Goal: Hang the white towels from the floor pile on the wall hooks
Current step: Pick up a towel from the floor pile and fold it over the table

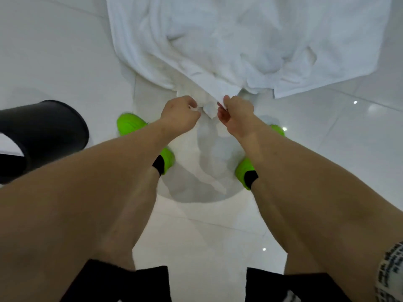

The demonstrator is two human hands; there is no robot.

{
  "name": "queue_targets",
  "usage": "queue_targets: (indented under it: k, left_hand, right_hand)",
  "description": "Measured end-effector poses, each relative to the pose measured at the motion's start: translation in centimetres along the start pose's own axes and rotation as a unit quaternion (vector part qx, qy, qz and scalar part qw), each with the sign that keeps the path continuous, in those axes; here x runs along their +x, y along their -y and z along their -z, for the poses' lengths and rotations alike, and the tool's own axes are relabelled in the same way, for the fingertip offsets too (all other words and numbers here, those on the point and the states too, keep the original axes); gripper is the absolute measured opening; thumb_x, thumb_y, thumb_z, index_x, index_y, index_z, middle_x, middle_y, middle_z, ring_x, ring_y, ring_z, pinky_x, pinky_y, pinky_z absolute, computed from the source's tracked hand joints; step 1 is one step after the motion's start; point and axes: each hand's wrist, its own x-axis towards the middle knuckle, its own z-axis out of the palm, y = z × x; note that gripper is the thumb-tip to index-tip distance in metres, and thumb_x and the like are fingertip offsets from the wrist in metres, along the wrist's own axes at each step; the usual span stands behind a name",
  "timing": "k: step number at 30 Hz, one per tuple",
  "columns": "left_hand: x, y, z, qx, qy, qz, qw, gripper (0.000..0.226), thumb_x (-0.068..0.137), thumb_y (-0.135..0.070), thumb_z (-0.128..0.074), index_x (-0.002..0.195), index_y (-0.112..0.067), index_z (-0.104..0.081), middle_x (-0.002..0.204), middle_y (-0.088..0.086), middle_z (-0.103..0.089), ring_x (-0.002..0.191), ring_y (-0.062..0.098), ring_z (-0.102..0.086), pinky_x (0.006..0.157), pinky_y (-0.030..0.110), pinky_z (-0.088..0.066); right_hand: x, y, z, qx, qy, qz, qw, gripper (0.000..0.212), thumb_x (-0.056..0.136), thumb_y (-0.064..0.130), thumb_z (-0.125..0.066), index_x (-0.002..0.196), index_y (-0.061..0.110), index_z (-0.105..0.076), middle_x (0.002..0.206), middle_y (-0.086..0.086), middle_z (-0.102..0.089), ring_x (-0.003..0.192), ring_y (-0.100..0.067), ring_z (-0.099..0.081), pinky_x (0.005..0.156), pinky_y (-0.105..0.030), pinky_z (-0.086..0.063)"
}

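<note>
two hands: the left hand (pixel 180 113) and the right hand (pixel 236 112), both in the middle. one heap of white towels (pixel 239 44) at the far side; their number cannot be told. two green shoes (pixel 130 124) near. one black bin (pixel 50 127) at the left.

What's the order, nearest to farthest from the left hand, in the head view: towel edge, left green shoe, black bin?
1. Towel edge: gripped in the left hand.
2. Left green shoe: just below-left.
3. Black bin: far left.
</note>
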Motion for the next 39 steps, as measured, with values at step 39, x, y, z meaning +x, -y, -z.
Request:
queue_targets:
  k: [39]
  left_hand:
    - [-78.9, -57.3, 8.0, 0.055, -0.106, -0.725, 0.678, 0.011, 0.092, -0.031, -0.056, 0.087, -0.028, -0.065, 0.082, -0.007, -0.064, 0.082, 0.018, -0.061, 0.064, 0.029, -0.049]
  right_hand:
    - [-81.5, 18.1, 46.7, 0.086, -0.248, 0.625, 0.735, 0.057, 0.073, 0.016, -0.073, 0.124, 0.026, -0.050, 0.115, -0.002, -0.057, 0.103, -0.020, -0.060, 0.085, -0.038, -0.054]
